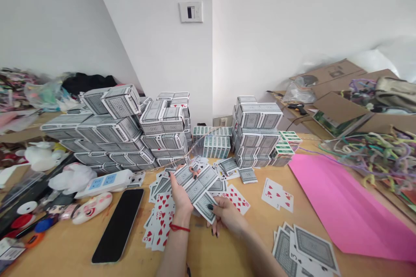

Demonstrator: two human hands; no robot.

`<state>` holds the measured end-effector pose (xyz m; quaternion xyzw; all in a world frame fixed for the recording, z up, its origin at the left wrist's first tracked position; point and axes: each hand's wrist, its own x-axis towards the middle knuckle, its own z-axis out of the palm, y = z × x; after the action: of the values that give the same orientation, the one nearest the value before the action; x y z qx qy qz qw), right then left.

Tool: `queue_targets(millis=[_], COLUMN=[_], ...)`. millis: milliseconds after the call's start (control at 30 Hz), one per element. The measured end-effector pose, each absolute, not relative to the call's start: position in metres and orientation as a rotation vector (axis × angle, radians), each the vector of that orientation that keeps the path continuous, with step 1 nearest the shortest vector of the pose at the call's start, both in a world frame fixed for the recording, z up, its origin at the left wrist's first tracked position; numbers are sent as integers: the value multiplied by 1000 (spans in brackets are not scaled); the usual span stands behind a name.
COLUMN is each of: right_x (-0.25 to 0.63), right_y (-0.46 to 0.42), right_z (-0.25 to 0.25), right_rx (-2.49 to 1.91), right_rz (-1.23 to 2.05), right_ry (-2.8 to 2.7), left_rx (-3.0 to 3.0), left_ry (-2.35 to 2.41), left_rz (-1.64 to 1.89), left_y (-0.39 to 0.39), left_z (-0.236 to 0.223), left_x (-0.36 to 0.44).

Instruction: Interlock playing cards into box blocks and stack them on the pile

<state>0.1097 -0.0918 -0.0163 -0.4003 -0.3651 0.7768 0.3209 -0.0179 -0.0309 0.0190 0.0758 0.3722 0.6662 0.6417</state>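
Near the middle of the table, my left hand (pixel 182 199), with a red string on its wrist, grips a joined piece of grey-backed playing cards (pixel 198 184). Its fingertips show behind the upper edge. With thumb and fingers, my right hand (pixel 229 215) pinches a playing card (pixel 203 206) at the near corner of that piece; whether the card is attached to it I cannot tell. Beside my left wrist lie face-up heart cards (pixel 161 220). A diamond card (pixel 234 199) lies beyond my right hand, and more loose cards lie behind the held piece.
Stacked blocks of cards (pixel 110 127) rise at the back left, another stack (pixel 258 132) at the back right. Green-edged card boxes (pixel 216 146) stand between. A phone (pixel 118 225), power strip (pixel 105 184), pink sheet (pixel 344 207) and loose card pile (pixel 313 246) lie around.
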Motion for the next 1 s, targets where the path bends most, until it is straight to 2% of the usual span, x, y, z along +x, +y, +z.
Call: queue_targets(millis=[1000], right_x=[108], right_y=[-92], right_z=[-12], right_rx=[-1019], right_rz=[1972], right_ry=[-870], left_rx=[100], left_ry=[776], left_rz=[1407], left_y=[-42], left_z=[28], left_x=[3])
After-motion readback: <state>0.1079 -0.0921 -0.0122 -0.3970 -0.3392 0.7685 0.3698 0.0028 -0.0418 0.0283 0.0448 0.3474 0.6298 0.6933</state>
